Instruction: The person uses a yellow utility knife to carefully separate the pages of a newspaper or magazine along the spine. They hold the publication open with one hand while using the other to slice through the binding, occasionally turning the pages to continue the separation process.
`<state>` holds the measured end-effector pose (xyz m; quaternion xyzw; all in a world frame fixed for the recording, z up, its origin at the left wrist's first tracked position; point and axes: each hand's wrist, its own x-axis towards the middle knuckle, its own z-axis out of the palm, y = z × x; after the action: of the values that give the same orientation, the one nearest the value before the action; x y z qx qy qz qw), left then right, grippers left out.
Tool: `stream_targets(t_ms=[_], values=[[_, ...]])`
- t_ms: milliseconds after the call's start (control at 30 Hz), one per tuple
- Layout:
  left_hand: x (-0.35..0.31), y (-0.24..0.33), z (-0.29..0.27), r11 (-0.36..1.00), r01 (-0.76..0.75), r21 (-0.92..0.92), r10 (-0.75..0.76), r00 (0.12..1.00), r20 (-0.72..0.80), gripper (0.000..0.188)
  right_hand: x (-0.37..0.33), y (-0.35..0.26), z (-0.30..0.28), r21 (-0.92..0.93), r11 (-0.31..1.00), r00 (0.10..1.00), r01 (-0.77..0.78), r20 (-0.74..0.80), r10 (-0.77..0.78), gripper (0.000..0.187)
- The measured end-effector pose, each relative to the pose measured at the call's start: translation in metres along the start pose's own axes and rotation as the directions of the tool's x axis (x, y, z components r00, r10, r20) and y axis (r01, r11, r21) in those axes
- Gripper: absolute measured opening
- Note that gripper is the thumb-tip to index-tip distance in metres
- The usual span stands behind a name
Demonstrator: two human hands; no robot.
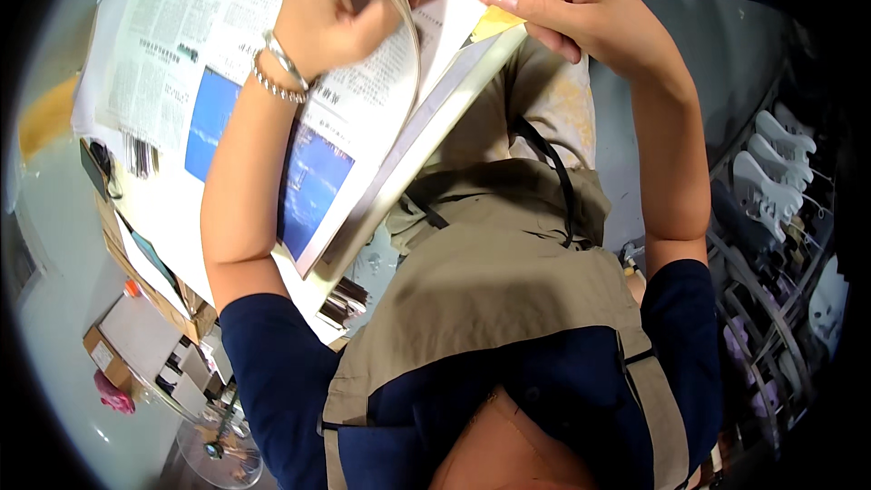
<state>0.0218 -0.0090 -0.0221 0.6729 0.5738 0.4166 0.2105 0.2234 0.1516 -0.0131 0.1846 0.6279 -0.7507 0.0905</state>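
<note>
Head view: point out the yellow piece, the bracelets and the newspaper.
Yellow piece (494,23), head view, lower corner below the right fingers.
Bracelets (277,73), head view, bands on the left wrist.
Newspaper (172,36), head view, printed page.

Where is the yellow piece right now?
In the head view, top centre-right: the yellow piece is pinched in the right hand at the table edge, just right of the left hand over the newspaper.
</note>
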Motion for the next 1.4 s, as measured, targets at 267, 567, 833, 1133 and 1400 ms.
stream_targets(t_ms=[267,567,833,1133,1400], values=[[0.004,-0.035,0.001,0.863,-0.053,-0.502,0.005,0.995,-0.097,0.027,-0.017,0.015,0.054,-0.16,0.983,0.993,0.089,-0.061,-0.099,0.025],[0.007,-0.058,-0.006,0.612,-0.105,-0.784,0.04,0.994,-0.102,0.003,-0.023,0.035,0.134,0.076,0.996,0.995,-0.038,0.092,0.031,0.022],[0.014,-0.067,-0.005,0.589,-0.186,-0.786,0.101,0.982,-0.157,0.008,-0.027,0.046,0.203,0.158,0.984,0.967,-0.087,0.251,0.045,0.02],[-0.006,-0.04,-0.007,0.682,0.047,-0.73,-0.018,0.999,0.047,0.011,-0.056,0.03,0.132,0.2,0.98,0.989,-0.01,0.149,-0.02,0.016],[0.007,-0.019,-0.002,0.966,-0.194,-0.17,0.216,0.969,0.121,0.009,-0.068,0.03,0.049,-0.164,0.917,0.614,0.364,-0.698,-0.368,0.017]])
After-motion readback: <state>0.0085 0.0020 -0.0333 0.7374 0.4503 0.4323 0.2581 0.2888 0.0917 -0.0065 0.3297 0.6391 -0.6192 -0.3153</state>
